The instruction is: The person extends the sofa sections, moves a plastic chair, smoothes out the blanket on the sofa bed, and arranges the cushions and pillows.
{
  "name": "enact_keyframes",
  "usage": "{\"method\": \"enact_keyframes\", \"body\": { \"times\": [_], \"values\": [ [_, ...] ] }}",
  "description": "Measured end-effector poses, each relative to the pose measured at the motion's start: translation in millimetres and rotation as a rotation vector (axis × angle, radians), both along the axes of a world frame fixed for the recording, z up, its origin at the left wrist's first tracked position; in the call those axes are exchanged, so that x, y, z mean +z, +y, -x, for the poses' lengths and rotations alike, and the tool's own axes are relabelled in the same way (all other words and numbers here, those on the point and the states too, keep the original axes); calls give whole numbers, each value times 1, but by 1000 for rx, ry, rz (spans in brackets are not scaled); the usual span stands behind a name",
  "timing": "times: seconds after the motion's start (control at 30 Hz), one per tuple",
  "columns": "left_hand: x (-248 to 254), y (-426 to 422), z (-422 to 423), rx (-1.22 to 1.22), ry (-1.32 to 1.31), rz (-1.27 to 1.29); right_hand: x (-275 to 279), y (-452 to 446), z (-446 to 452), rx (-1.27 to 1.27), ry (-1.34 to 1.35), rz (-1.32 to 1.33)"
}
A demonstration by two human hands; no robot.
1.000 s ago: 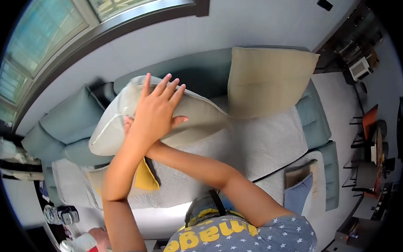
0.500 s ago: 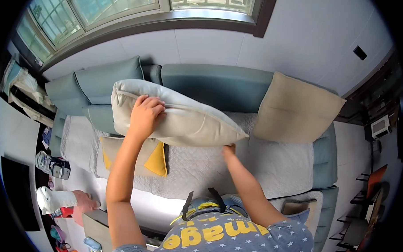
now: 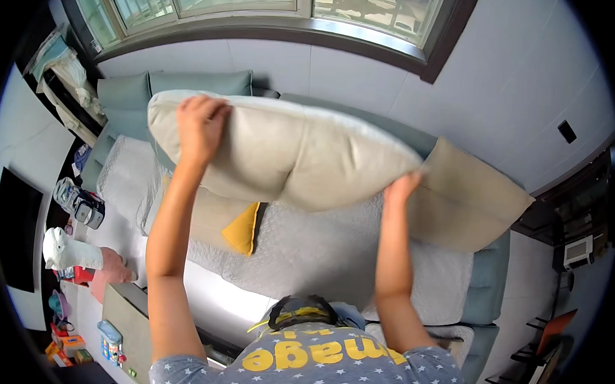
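Note:
A large beige cushion [image 3: 288, 151] with a paler side along its top edge is held up over the sofa, slightly blurred. My left hand [image 3: 201, 129] is closed around its left part, fingers over the upper edge. At the lower right corner, my right hand [image 3: 401, 187] grips the same cushion. Behind it on the right, another beige cushion [image 3: 473, 204] leans against the sofa back. Below my left hand lies a beige pillow [image 3: 208, 215] with yellow corners, partly covered by the held cushion and my forearm.
The teal sofa [image 3: 487, 283] has a grey quilted cover [image 3: 305, 249] on its seat. A window [image 3: 368, 15] is above. At left are a television [image 3: 16, 229], bags [image 3: 87, 208], a white plush animal [image 3: 68, 251] and a low table [image 3: 127, 314] with a blue-lidded container [image 3: 109, 333].
The cushion has been raised and turned so that more of its beige face shows. My right hand has moved up and right onto its corner; my left hand is higher. The view has shifted.

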State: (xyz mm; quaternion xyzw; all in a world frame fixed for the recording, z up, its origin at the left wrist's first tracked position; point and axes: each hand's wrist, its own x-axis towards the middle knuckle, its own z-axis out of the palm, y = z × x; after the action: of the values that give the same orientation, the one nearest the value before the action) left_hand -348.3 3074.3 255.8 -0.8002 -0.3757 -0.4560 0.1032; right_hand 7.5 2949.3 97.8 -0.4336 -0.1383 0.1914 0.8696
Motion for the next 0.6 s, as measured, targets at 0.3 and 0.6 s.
{"method": "enact_keyframes", "body": {
  "times": [0.3,0.6],
  "values": [
    [-234,-29,70,71,-251,912,145,-19,81,-65,-1316,236],
    [-258,-105,-35,-308,114,1143,-138,-41,237,641,-1537,731]
  ]
}}
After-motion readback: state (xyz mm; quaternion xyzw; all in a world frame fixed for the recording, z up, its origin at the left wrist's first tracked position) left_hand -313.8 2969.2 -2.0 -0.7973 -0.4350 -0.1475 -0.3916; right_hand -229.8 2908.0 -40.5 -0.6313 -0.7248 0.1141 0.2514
